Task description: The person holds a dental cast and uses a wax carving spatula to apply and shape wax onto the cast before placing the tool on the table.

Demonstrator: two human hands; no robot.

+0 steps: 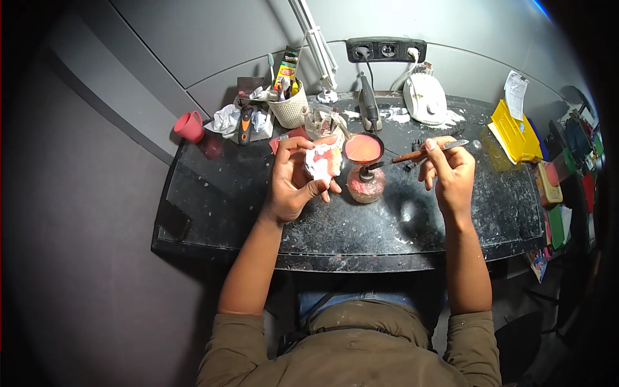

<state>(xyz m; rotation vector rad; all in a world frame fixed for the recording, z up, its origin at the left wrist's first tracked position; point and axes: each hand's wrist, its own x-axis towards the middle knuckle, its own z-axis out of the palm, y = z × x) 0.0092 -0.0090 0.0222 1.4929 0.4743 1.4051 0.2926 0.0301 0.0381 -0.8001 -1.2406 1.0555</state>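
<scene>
My left hand point(288, 190) is closed around a white plaster dental cast point(316, 169) with pink wax on it, held up above the bench. In my right hand point(452, 184) is a wax knife point(410, 156), pinched by its wooden handle, one metal end pointing up to the right. Its dark other end reaches left to the wick of a glass spirit burner point(366, 188); whether they touch, and whether a flame burns, I cannot tell. Just behind the burner is a small round pan point(363, 148) of melted pink wax.
On the dark bench point(245, 213) are a pink cup point(189, 126), a woven pot point(290, 108) of tools, an orange-black handled tool point(245, 125), a handpiece point(369, 103) in its stand and a white device point(425, 98). A yellow tray point(516, 133) lies at the right.
</scene>
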